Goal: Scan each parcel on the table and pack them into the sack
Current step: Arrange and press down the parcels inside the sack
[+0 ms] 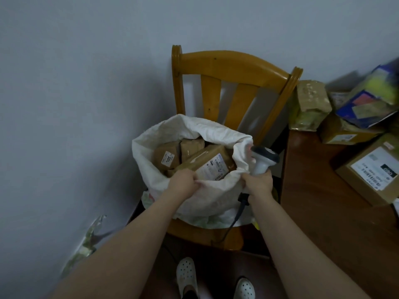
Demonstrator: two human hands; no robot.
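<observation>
Hands: my left hand (185, 182) is clenched on the near rim of the sack (207, 190); my right hand (258, 182) grips the scanner (262, 160) by its handle and also pinches the sack's rim on the worktop side.

Sack stands on the seat of the wooden chair (228, 67), mouth held open. Worktop (323, 201) is just beside the sack, on my right.

Progress, judged from how things lie: partway. Inside the sack I count three brown parcels showing: a labelled box (210, 162) nearest the scanner, a labelled packet (167, 157) on the side away from the worktop, and a third parcel (192, 146) behind them towards the chair back. More may lie underneath; cannot tell.

Left to do: parcels remain on the worktop, well apart from the sack. I count at least four: a taped brown one (311, 104), a blue printed carton (371, 100), a flat box (345, 134) under it, a large labelled box (371, 171). That corner is blurred, so the count is a minimum.

Scanner: one. Sack: one.
</observation>
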